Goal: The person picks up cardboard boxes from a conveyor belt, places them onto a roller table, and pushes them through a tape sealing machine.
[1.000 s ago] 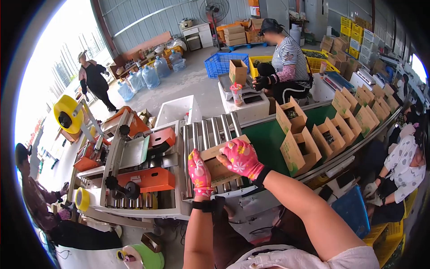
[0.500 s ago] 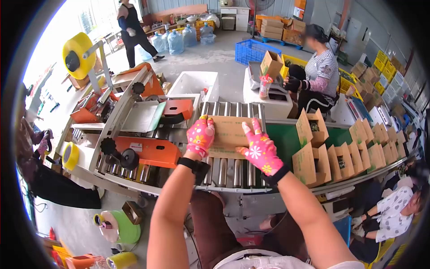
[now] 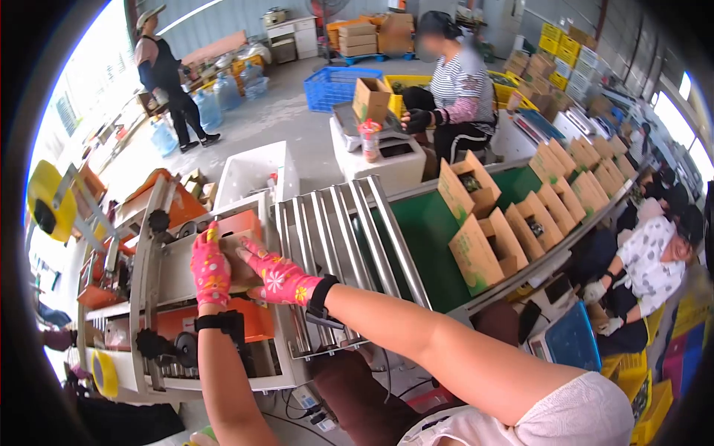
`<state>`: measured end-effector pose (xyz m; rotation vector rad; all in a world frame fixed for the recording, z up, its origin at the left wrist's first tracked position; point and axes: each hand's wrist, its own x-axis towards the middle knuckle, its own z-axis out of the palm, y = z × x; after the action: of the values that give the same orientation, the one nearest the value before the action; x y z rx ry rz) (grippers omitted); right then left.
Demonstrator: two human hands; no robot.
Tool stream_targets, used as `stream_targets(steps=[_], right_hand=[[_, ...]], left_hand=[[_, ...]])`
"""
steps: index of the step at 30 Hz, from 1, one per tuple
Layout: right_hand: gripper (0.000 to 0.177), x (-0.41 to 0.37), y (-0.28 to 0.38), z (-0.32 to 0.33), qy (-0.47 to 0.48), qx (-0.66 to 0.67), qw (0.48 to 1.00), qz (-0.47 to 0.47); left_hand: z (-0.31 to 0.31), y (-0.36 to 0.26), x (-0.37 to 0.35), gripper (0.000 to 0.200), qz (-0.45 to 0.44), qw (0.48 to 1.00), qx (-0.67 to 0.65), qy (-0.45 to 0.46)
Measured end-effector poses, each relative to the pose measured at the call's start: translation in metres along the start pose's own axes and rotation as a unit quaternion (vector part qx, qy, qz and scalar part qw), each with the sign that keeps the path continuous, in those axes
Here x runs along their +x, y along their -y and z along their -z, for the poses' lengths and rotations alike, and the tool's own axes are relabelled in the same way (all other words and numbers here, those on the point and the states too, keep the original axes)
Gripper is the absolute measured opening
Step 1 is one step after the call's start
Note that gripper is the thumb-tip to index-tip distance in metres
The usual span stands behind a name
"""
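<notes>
My left hand (image 3: pixel 211 269), in a pink flowered glove, lies along the left part of a brown cardboard box (image 3: pixel 242 269). My right hand (image 3: pixel 277 278), gloved alike, grips the box's right part, thumb on the near side and fingers over the top. Much of the box is hidden by my hands. It sits at the mouth of a carton taping machine (image 3: pixel 175 269), between its orange side guides (image 3: pixel 251 318), just left of the metal rollers (image 3: pixel 327 245).
Open cardboard boxes (image 3: pixel 483 249) stand in rows on the green belt (image 3: pixel 416 236) at right. A white foam bin (image 3: pixel 256 175) is behind the machine. A seated person (image 3: pixel 454 97) works across the line, another person (image 3: pixel 643 260) sits at right, and one (image 3: pixel 167 82) stands far left.
My hands and the cardboard box have moved left off the rollers to the taping machine. My view has swung right. The standing person at the back has turned.
</notes>
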<state>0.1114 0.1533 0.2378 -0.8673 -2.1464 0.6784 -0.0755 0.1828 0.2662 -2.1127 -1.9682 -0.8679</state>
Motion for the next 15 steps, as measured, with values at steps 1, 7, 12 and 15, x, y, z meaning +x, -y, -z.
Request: stream_targets(steps=[1, 7, 12, 15], right_hand=[[0.079, -0.012, 0.001, 0.02, 0.052, 0.102, 0.992, -0.057], [0.067, -0.158, -0.058, 0.155, -0.154, -0.294, 0.936, -0.121], [0.056, -0.314, -0.075, 0.27, -0.187, -0.39, 0.792, -0.43], [0.029, -0.323, -0.091, 0.261, -0.167, -0.315, 0.801, -0.481]], left_hand=[[-0.003, 0.007, 0.0, 0.049, -0.02, 1.0, 0.006, -0.009], [0.015, -0.031, -0.004, 0.06, -0.049, 0.998, 0.038, 0.018], [-0.004, -0.016, 0.001, 0.065, -0.106, 0.976, 0.185, 0.039], [-0.034, -0.104, 0.006, 0.061, -0.111, 0.95, 0.269, 0.115]])
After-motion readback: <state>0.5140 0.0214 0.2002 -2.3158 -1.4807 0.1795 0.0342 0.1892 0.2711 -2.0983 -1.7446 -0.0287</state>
